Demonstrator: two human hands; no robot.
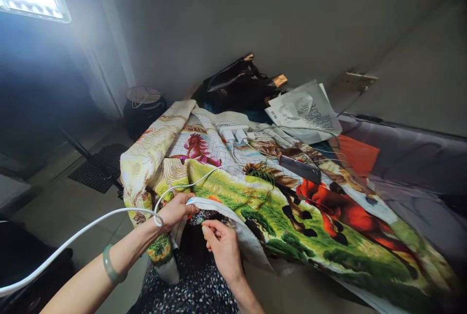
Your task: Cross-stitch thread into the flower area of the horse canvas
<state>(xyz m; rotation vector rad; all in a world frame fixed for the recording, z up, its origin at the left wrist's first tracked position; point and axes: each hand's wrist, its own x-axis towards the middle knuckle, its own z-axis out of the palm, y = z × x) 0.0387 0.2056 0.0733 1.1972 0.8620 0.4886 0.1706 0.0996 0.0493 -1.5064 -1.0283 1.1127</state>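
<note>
Grey walls back a bed draped with horse-patterned cross-stitch cloth (255, 197) — the left hand (175, 211) clamps its folded edge taut, while the right hand (222, 246), fingers pinched together, works beneath it.

Both hands, left (177, 211) and right (221, 246), pinching the embroidered horse cloth's (292, 216) near edge.

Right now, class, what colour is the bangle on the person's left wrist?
Pale green: the bangle circles the wrist behind the left hand, seen in the head view.
</note>
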